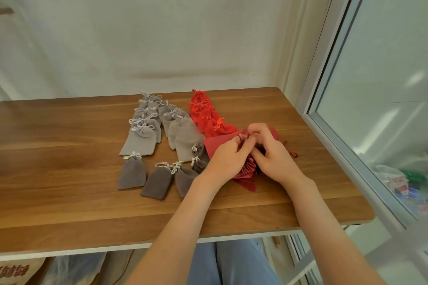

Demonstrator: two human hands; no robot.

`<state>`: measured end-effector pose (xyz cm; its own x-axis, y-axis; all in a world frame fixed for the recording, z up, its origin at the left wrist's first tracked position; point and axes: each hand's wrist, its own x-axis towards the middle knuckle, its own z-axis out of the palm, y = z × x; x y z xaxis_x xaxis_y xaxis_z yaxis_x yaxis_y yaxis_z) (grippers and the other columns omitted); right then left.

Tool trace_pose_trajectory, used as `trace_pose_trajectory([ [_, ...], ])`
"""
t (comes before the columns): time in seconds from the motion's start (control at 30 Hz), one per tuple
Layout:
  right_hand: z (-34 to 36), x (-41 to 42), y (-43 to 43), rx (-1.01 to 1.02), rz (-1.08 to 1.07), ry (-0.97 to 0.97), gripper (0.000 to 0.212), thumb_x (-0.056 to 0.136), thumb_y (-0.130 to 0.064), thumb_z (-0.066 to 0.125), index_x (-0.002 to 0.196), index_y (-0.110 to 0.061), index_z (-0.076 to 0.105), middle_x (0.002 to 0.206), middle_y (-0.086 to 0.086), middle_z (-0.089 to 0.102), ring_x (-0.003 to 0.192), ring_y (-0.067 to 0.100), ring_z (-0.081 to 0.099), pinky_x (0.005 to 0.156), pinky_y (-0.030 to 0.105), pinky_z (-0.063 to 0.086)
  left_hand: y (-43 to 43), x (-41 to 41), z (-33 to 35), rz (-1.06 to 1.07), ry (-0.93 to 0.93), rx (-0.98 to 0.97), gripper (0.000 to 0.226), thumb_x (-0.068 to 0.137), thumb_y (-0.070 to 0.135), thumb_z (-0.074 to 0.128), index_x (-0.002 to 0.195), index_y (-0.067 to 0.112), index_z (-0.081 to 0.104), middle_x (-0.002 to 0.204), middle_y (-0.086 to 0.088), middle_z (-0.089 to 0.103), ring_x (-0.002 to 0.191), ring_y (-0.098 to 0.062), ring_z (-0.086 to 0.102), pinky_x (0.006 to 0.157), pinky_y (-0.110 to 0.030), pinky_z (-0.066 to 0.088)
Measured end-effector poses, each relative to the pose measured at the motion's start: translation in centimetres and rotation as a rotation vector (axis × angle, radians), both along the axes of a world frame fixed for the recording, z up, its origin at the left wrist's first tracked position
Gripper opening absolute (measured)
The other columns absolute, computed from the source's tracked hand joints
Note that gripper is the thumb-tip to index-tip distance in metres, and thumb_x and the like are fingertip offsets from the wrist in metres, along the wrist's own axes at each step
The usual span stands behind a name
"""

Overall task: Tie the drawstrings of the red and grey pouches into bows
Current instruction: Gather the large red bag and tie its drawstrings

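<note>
Head view: the fingers of the left hand point(228, 157) and the right hand point(275, 157) are curled close together, pinching the thin dark red drawstring point(241, 138) of a dark red fabric pouch point(247, 178). The pouch lies gathered beneath both hands on the brown wooden table point(69, 169). A flat dark red pouch point(218, 144) lies just behind the hands, and beyond it runs a row of bright red pouches with tied bows point(208, 115). To the left sit light grey pouches point(141, 141) and, nearer, dark grey pouches point(132, 177), with pale cords at their necks.
</note>
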<state>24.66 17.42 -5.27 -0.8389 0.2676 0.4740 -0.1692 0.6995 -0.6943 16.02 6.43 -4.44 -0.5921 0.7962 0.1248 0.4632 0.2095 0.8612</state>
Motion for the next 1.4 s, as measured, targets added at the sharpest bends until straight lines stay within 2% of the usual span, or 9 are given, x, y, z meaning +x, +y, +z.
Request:
trace_pose_trajectory([
  [0.13,0.0,-0.3,-0.4,-0.004,0.02,0.027,0.04,0.091,-0.001,0.055,0.104,-0.024,0.025,0.083,-0.01,0.061,0.083,0.006,0.062,0.076,0.026,0.05,0.3,-0.1,-0.8,0.067,0.03,0.085,0.039,0.103,0.039,0.029,0.104,0.021,0.064,0.097,0.006,0.067,0.097,-0.012,0.06,0.081,-0.027,0.043],
  [0.2,0.0,-0.1,-0.5,-0.037,-0.009,0.036,0.041,0.091,-0.005,0.057,0.114,-0.025,0.028,0.078,-0.007,0.059,0.076,0.008,0.059,0.073,0.025,0.049,0.1,0.0,-0.6,0.085,-0.017,0.141,0.034,0.103,0.034,0.03,0.09,0.027,0.061,0.075,0.007,0.06,0.081,-0.005,0.057,0.07,-0.021,0.039],
  [0.37,0.0,0.1,-0.2,-0.17,-0.144,0.059,0.031,0.1,-0.011,0.042,0.119,-0.028,0.058,0.088,-0.006,0.065,0.086,0.007,0.06,0.081,0.025,0.047,-0.2,0.3,-0.4,0.049,-0.134,0.178,0.037,0.102,0.032,0.036,0.073,0.021,0.056,0.045,0.012,0.045,0.047,0.0,0.039,0.057,-0.025,0.031],
  [0.53,-0.1,-0.2,-0.4,-0.091,-0.224,0.02,0.026,0.096,-0.007,0.047,0.108,-0.018,0.068,0.099,-0.017,0.066,0.096,-0.008,0.059,0.082,0.007,0.042,-0.2,0.2,-0.5,0.026,-0.214,0.18,0.034,0.102,0.03,0.039,0.078,0.019,0.06,0.05,0.011,0.045,0.051,-0.003,0.041,0.061,-0.025,0.034],
  [0.83,0.1,0.2,-0.6,-0.133,-0.184,0.025,0.017,0.092,-0.008,0.057,0.097,-0.024,0.065,0.09,-0.016,0.067,0.088,-0.001,0.063,0.078,0.011,0.046,-0.4,0.0,-0.5,0.032,-0.239,0.175,0.04,0.102,0.033,0.034,0.069,0.015,0.046,0.049,0.009,0.044,0.048,-0.002,0.038,0.053,-0.017,0.033],
  [0.97,0.2,0.3,-0.7,-0.175,-0.2,0.032,0.008,0.093,-0.009,0.055,0.089,-0.015,0.06,0.082,-0.009,0.066,0.083,0.0,0.063,0.075,0.013,0.047,-0.2,0.1,-0.3,0.047,-0.232,0.179,0.037,0.102,0.031,0.034,0.084,0.007,0.056,0.054,0.005,0.046,0.051,-0.006,0.041,0.058,-0.024,0.035],
  [1.1,0.0,0.2,-0.8,-0.12,-0.219,0.034,0.01,0.096,-0.01,0.05,0.088,-0.016,0.051,0.066,-0.004,0.054,0.06,0.008,0.05,0.06,0.021,0.04,0.1,-0.2,-0.3,0.17,-0.197,0.258,0.034,0.102,0.029,0.034,0.099,0.016,0.065,0.088,0.005,0.065,0.083,-0.009,0.06,0.08,-0.027,0.046],
  [1.23,0.7,0.3,-1.2,-0.123,-0.255,0.094,0.009,0.096,-0.008,0.049,0.091,-0.015,0.051,0.077,0.002,0.061,0.071,0.01,0.058,0.064,0.02,0.045,-0.1,-0.2,-0.4,0.117,-0.187,0.146,0.042,0.101,0.03,0.039,0.06,0.023,0.042,0.049,0.012,0.041,0.05,-0.005,0.038,0.06,-0.032,0.031],
  [1.4,0.7,-0.1,-1.1,-0.309,-0.18,-0.034,0.028,0.085,-0.021,0.069,0.1,-0.028,0.047,0.079,0.005,0.065,0.075,0.015,0.062,0.07,0.024,0.047,-0.2,-0.2,-0.3,0.071,-0.261,0.236,0.04,0.1,0.028,0.044,0.061,0.018,0.041,0.052,0.007,0.039,0.051,-0.007,0.034,0.056,-0.025,0.029],
])
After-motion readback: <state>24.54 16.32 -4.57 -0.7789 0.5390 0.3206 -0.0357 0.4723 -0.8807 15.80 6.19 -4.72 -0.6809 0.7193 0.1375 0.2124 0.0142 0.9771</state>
